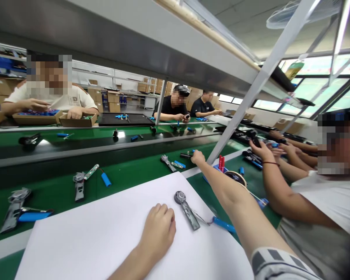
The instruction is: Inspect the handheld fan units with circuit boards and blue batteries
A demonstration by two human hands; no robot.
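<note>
My left hand (160,229) rests loosely curled on a white sheet (99,229), with nothing visible in its fingers. Just right of it lies a grey handle-shaped housing (188,212) with a round head, wired to a blue cylindrical battery (224,224). My right hand (198,158) reaches far forward over the green belt. Its fingers are closed at the end of a small dark handle-shaped part (186,155), beside a bit of blue; the fingertips are partly hidden. Nearer on the belt lies another grey housing (168,162) with a circuit board and blue battery (180,164).
More housings (79,186) with batteries (105,179) lie along the belt at left. A slanted white post (236,118) stands beside my right hand. Right of my arm are red pens (221,163), a tape roll (235,177) and a co-worker's arm (275,182). An overhead shelf (128,50) crosses above.
</note>
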